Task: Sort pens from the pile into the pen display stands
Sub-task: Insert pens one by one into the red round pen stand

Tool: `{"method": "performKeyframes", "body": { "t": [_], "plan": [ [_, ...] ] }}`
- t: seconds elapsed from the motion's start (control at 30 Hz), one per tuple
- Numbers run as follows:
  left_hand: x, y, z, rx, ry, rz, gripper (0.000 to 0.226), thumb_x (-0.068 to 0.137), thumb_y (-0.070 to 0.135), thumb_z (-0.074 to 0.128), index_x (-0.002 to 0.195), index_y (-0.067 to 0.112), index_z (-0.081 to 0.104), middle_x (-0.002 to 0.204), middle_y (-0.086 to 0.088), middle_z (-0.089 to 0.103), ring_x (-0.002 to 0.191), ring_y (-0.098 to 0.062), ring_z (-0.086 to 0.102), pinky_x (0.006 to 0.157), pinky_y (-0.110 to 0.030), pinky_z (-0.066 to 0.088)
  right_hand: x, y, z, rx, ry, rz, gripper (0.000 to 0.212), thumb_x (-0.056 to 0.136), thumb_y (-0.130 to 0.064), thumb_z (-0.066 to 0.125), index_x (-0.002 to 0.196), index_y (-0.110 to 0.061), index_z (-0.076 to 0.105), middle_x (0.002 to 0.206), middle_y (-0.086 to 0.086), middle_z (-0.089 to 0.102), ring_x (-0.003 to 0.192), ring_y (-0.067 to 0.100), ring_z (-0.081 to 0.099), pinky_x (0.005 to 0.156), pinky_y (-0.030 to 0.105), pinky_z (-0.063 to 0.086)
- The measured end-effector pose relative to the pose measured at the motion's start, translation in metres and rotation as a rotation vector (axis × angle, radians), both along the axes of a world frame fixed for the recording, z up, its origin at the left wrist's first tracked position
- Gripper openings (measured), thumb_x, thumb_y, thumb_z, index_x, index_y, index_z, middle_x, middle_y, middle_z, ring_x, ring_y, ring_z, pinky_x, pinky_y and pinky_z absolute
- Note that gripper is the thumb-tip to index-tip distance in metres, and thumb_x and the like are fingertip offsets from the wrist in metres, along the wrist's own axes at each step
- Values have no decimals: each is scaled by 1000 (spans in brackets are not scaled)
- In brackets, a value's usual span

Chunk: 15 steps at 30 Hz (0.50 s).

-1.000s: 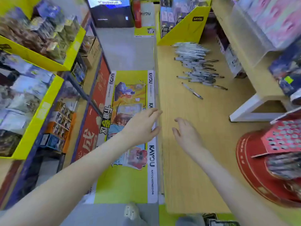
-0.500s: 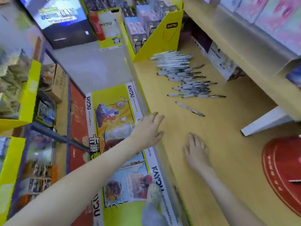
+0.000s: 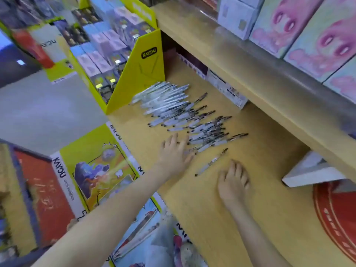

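Note:
A pile of white and black pens (image 3: 185,114) lies spread on the wooden shelf (image 3: 260,199), running from the yellow box toward me. One pen (image 3: 211,162) lies apart, nearer than the pile. My left hand (image 3: 175,153) lies flat with straight fingers at the near left edge of the pile, its fingertips touching the closest pens. To the right of the lone pen, my right hand (image 3: 234,182) rests flat on the wood and holds nothing. The red round base of a pen display stand (image 3: 339,216) shows at the right edge.
A yellow cardboard display box (image 3: 138,74) full of card packs stands behind the pile. An upper wooden shelf (image 3: 260,60) with pink boxes (image 3: 308,31) overhangs on the right, held by a white bracket (image 3: 312,170). The aisle floor (image 3: 42,110) lies to the left.
I have come closer to the pile. My left hand has moved forward from the shelf edge onto the nearest pens. My right hand stays flat on the wood, now beside the lone pen.

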<state>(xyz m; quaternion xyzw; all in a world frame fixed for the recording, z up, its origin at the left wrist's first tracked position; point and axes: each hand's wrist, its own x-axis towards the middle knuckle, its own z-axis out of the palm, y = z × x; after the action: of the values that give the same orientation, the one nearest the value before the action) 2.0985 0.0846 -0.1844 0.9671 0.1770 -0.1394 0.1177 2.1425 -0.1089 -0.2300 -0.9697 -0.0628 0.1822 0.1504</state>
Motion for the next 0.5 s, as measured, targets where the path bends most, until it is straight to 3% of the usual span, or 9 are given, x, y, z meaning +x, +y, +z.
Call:
{"method": "performKeyframes", "body": {
  "t": [0.13,0.27,0.33,0.4,0.5],
  "plan": [
    [60,18,-16,-12,-29,-119,74,96,64,17,154,22,-2,161,-15,3,147,-32,8,119,-46,8,25,14,5,75,35,-282,53,101,-38,24,150,-18,15,157,3,13,141,24,10,113,40,9],
    [89,27,-37,-15,-38,-263,83,88,71,0,155,21,2,161,-15,6,148,-31,5,119,-47,3,24,48,11,230,126,-464,64,99,-40,37,151,-15,9,155,9,13,140,26,12,113,38,14],
    [93,27,-47,-39,-3,-325,88,88,69,-9,154,16,14,156,-20,21,144,-36,19,118,-52,13,20,64,10,299,160,-472,68,98,-42,41,151,-18,7,154,7,13,139,23,17,111,34,20],
    [90,23,-54,-131,-34,-332,80,95,61,2,147,9,34,141,-23,44,126,-40,44,104,-52,36,28,75,11,426,219,-613,67,98,-42,43,152,-19,10,153,5,11,139,23,21,109,32,24],
    [85,11,-56,-283,-44,-356,71,97,54,10,148,8,29,137,-20,42,120,-39,43,99,-47,37,50,88,14,619,262,-792,65,96,-41,47,151,-20,19,151,6,17,140,25,24,107,34,29]
  ]
}}
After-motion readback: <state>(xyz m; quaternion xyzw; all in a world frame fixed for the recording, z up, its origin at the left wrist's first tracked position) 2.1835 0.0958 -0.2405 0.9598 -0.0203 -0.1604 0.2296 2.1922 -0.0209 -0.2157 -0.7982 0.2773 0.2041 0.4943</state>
